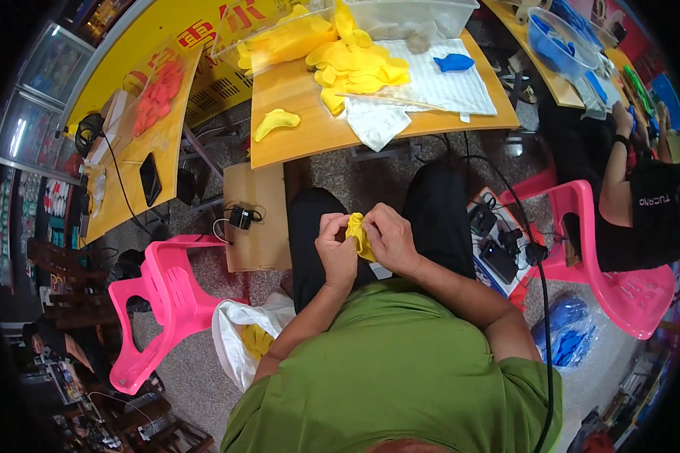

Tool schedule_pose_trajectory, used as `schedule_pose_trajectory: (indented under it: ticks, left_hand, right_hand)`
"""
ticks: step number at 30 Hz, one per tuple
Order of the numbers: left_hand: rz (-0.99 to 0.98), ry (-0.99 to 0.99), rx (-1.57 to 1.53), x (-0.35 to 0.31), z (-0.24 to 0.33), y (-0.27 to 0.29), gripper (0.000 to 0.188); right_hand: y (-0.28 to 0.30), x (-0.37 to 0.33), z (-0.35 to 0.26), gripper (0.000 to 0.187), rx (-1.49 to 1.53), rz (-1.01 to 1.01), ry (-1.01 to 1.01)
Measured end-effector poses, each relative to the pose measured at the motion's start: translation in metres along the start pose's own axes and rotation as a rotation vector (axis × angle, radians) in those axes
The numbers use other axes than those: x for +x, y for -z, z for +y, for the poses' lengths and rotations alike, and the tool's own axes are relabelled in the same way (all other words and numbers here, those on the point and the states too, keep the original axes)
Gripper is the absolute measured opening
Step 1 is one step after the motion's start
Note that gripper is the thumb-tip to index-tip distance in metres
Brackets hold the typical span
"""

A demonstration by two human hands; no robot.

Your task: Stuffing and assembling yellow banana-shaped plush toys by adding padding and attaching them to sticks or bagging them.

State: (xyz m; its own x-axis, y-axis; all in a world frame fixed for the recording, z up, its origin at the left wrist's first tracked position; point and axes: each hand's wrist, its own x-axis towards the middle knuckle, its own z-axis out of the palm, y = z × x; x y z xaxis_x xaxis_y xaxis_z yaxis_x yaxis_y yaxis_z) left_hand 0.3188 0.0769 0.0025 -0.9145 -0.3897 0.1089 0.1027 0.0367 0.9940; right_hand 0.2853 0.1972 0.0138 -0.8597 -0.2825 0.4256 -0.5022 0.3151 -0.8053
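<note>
Over my lap, my left hand (336, 247) and my right hand (391, 236) are close together. Both pinch a small, crumpled yellow cloth piece (361, 240), the left fingers on its left edge and the right fingers on its upper right side. My fingers cover part of it, so its full shape is hidden. Ahead on the wooden table (325, 136) lies a heap of similar yellow pieces (359, 69). One curved yellow piece (276, 123) is apart at the left, and a blue fish-shaped piece (453, 63) rests on a white cloth (461, 94).
A white sack (230, 332) with yellow pieces stands by my left side. Pink chairs (166, 279) flank me, and a black cable (545, 317) hangs at my right. Another person (619, 181) works at the right-hand table. A phone (150, 180) lies on the left table.
</note>
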Motion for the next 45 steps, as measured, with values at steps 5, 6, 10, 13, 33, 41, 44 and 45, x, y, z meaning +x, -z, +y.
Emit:
schedule_pose_trajectory:
  ticks: [5, 6, 10, 13, 33, 41, 44, 45]
  left_hand:
    - [-0.081, 0.321, -0.319, -0.009, -0.011, 0.007, 0.015]
    - [-0.097, 0.451, -0.445, -0.011, -0.010, 0.009, 0.014]
    - [-0.299, 0.613, -0.616, -0.008, -0.004, 0.017, 0.019]
    - [-0.377, 0.674, -0.753, -0.006, -0.005, 0.021, 0.029]
    - [-0.317, 0.715, -0.709, -0.002, 0.009, 0.026, 0.034]
    - [-0.369, 0.722, -0.634, 0.008, 0.009, 0.029, 0.033]
    - [-0.375, 0.687, -0.583, 0.014, 0.016, 0.027, 0.037]
    - [-0.357, 0.675, -0.539, 0.013, 0.020, 0.024, 0.037]
  right_hand:
    - [-0.004, -0.002, 0.010, 0.009, -0.085, -0.005, -0.032]
    - [-0.004, -0.002, 0.011, 0.009, -0.102, -0.006, -0.035]
    - [-0.003, -0.001, 0.008, 0.009, -0.096, 0.011, -0.025]
    - [-0.005, -0.003, 0.011, 0.009, -0.048, -0.043, -0.064]
    - [-0.001, -0.008, 0.019, 0.005, 0.047, -0.129, -0.070]
    - [0.003, 0.003, -0.003, 0.015, -0.085, -0.119, -0.062]
    - [0.020, 0.009, -0.022, 0.020, 0.049, -0.062, 0.124]
    - [0.020, 0.008, -0.022, 0.020, 0.048, -0.064, 0.127]
